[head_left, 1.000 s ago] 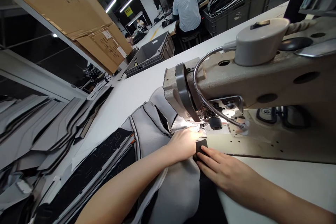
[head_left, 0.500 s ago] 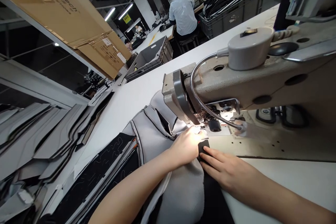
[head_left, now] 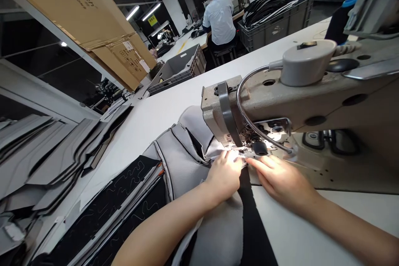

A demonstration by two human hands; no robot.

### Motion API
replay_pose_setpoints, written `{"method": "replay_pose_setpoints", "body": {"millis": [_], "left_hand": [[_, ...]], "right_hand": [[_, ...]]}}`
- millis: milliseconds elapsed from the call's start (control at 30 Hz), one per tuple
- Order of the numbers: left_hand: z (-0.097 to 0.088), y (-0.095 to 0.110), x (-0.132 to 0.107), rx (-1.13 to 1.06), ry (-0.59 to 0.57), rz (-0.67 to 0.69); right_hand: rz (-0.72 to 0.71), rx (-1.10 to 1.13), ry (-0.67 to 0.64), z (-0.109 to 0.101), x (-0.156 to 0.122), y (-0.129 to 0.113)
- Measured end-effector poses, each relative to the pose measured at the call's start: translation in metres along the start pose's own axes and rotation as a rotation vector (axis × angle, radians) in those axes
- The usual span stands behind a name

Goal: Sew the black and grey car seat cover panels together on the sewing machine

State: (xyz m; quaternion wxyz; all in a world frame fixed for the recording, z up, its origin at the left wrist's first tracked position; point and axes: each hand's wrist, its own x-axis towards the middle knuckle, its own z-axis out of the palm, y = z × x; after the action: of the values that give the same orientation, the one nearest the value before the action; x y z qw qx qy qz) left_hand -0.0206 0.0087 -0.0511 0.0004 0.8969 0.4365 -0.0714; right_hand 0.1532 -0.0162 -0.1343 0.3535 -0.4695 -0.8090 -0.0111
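Note:
A grey padded fabric cover (head_left: 182, 164) with piped seams lies under the head of a sewing machine (head_left: 218, 110), its edge lit by the lamp. My left hand (head_left: 223, 174) is closed on the grey fabric just in front of the needle area, with its fingertips partly lost in glare. Against the fabric's edge beside the presser foot, my right hand (head_left: 279, 178) has its fingers together, the index fingertip close to my left hand; its thumb is hidden. A black fabric piece (head_left: 254, 224) hangs down from between the hands toward me.
Stacks of grey panels (head_left: 59, 149) lie at the left. Black stitched panels (head_left: 109, 203) rest beside the cover. A large cardboard box (head_left: 121, 60) and a grey crate (head_left: 179, 68) stand behind. Farther back a person (head_left: 219, 18) sits near a crate of black pieces (head_left: 277, 27).
My right hand has moved up from the black piece to the fabric edge beside the presser foot. My left hand stays on the grey fabric. The view has shifted slightly.

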Motion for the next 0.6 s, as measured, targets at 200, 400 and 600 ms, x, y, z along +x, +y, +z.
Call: {"method": "replay_pose_setpoints", "body": {"millis": [200,400,600], "left_hand": [[0.001,-0.009,0.004,-0.063,0.007,0.064],[0.003,-0.012,0.003,-0.133,0.005,0.065],[0.002,-0.014,0.003,-0.158,0.011,0.076]], "right_hand": [[-0.084,-0.249,-0.036,0.009,0.010,-0.004],[-0.057,-0.306,-0.004,0.010,0.012,-0.010],[-0.069,-0.190,-0.042,0.003,0.003,-0.007]]}}
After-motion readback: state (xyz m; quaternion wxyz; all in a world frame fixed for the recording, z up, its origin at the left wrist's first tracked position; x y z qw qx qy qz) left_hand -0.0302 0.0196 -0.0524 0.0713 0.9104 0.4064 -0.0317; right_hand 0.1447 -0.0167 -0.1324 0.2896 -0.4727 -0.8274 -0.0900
